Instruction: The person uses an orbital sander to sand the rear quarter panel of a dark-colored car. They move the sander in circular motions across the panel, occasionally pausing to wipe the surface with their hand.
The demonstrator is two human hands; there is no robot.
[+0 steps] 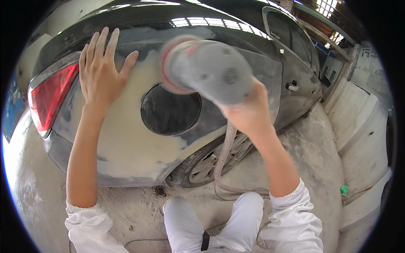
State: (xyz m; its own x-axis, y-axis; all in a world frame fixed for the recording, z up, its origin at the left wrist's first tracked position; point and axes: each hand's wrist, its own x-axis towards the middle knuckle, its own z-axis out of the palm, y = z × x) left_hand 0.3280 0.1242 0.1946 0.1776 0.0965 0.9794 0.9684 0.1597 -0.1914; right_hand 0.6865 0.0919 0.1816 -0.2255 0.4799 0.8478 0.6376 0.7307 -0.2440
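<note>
A dark car's rear side panel fills the middle, coated with cream filler and grey sanded patches. My left hand lies flat on it beside the red tail light, fingers stretched toward the upper edge. In my right hand is a grey power sander, blurred by motion, its red-rimmed round pad turned to the panel. Whether the pad touches the surface I cannot tell. Just below it sits the round black fuel flap, closed. A ribbed hose hangs from the sander.
The rear wheel stands below the panel, with the hose and thin cables running over the dusty floor near my knees. A pale wall and a small green scrap are at the right.
</note>
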